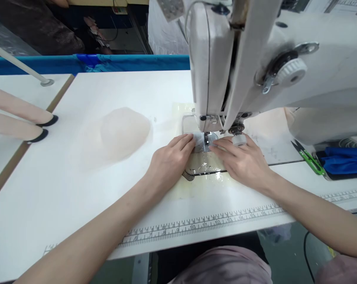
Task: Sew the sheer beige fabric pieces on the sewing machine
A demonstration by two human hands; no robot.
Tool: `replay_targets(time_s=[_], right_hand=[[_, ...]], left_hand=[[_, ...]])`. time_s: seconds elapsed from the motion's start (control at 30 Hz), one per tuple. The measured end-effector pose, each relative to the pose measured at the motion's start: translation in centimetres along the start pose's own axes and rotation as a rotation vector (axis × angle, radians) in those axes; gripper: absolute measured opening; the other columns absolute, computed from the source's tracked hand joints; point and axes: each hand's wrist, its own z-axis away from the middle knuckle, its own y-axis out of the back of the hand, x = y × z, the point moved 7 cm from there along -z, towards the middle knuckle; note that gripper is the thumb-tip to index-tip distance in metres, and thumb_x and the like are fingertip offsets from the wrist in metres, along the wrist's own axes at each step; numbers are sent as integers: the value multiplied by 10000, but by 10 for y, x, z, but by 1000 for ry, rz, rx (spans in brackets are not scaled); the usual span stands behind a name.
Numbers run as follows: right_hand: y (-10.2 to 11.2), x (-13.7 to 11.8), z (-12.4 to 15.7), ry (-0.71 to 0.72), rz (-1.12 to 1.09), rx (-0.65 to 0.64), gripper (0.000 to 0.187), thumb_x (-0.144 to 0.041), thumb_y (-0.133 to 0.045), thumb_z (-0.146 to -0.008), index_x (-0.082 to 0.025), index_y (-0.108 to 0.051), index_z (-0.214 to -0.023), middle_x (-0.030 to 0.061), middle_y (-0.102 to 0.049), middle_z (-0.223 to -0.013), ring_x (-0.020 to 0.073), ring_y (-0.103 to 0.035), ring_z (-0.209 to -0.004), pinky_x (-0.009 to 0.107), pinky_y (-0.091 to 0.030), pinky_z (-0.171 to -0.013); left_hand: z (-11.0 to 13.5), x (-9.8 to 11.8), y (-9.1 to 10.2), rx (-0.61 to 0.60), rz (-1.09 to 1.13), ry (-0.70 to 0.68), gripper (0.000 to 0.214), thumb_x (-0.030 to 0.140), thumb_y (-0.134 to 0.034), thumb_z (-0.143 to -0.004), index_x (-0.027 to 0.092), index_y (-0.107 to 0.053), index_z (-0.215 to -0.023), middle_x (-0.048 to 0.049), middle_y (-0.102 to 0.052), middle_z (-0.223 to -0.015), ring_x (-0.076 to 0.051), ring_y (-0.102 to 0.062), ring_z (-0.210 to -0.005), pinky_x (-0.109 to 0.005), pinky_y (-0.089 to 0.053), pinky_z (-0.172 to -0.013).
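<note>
Both my hands rest at the needle area of a white sewing machine. My left hand lies flat with fingers stretched, its tips on the metal needle plate left of the presser foot. Just right of the foot, my right hand is laid down with its fingers extended, partly behind a white knob. No separate workpiece can be made out under the fingertips. Shiny clear film or tape covers the bed edge between the hands.
Green thread snips lie at right beside a dark tray with blue cloth. A printed ruler runs along the front edge. Two long beige pieces with black ends extend in from the left. Another person's hand shows beyond.
</note>
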Motion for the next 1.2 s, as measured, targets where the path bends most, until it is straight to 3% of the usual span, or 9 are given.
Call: replay_targets(time_s=[0.1,0.2,0.33,0.43,0.5,0.7,0.8,0.97,1.2], right_hand=[[3,3,4,-20,-78,37,348,-44,-443,-882,-137,-652,-1144,68,-717,-1072,187,-650,-811,387,-482,-829],[9,3,3,-79,-402,52,366,-109,-494,-903,-162,-566,-1258,80,-669,-1187,204,-639,-1000,370,-503,-844],[2,-13,-12,-262,-1018,-268,677,-355,-717,-790,-232,-416,-1385,91,-460,-1436,243,-459,-1294,423,-424,-1038],[-4,-36,-29,-408,-1484,-505,277,-398,-638,-851,-209,-639,-1054,53,-674,-1087,185,-629,-1023,369,-496,-920],[-6,-42,-44,-496,-1648,-508,212,-389,-601,-878,-187,-655,-842,19,-687,-811,149,-645,-815,333,-514,-819],[-21,-48,-84,-536,-1640,-394,184,-332,-621,-850,-184,-705,-779,12,-680,-732,110,-621,-719,253,-471,-705],[-31,-53,-107,-525,-1658,-344,192,-333,-612,-835,-180,-721,-793,5,-661,-728,93,-603,-668,244,-478,-685],[-63,-46,-154,-559,-1337,-123,261,-392,-556,-831,-182,-709,-847,-31,-579,-605,95,-573,-549,224,-470,-558],[-113,-32,-189,-629,-937,-116,256,-335,-478,-858,-206,-699,-847,-3,-658,-661,156,-616,-678,261,-445,-624]], left_hand=[[0,-11,8,-96,35,76,293,143,-405,-939,141,-665,-1074,-78,-694,-1147,-253,-646,-1062,-329,-573,-668],[2,-22,22,-315,270,164,264,244,-433,-938,214,-692,-978,-21,-730,-987,-201,-683,-853,-278,-523,-607],[6,-23,48,-557,721,209,282,399,-458,-925,265,-707,-924,35,-703,-768,-110,-609,-611,-194,-440,-518],[8,-30,64,-594,858,236,272,419,-492,-902,260,-709,-944,35,-646,-628,-101,-566,-557,-185,-408,-499],[15,-42,71,-582,917,295,256,410,-524,-881,261,-684,-1015,38,-614,-582,-107,-564,-544,-192,-416,-507],[78,-104,74,-534,1022,594,216,436,-633,-811,222,-657,-831,-2,-625,-692,-131,-584,-640,-239,-485,-617],[96,-143,80,-271,1050,768,262,467,-636,-800,206,-629,-781,-24,-634,-712,-147,-586,-692,-252,-486,-645],[73,-196,79,-14,851,807,302,478,-538,-832,191,-619,-875,16,-520,-584,-94,-425,-491,-221,-344,-484],[46,-246,42,-11,513,796,258,405,-552,-807,176,-665,-841,20,-525,-571,-107,-430,-491,-251,-304,-513]])
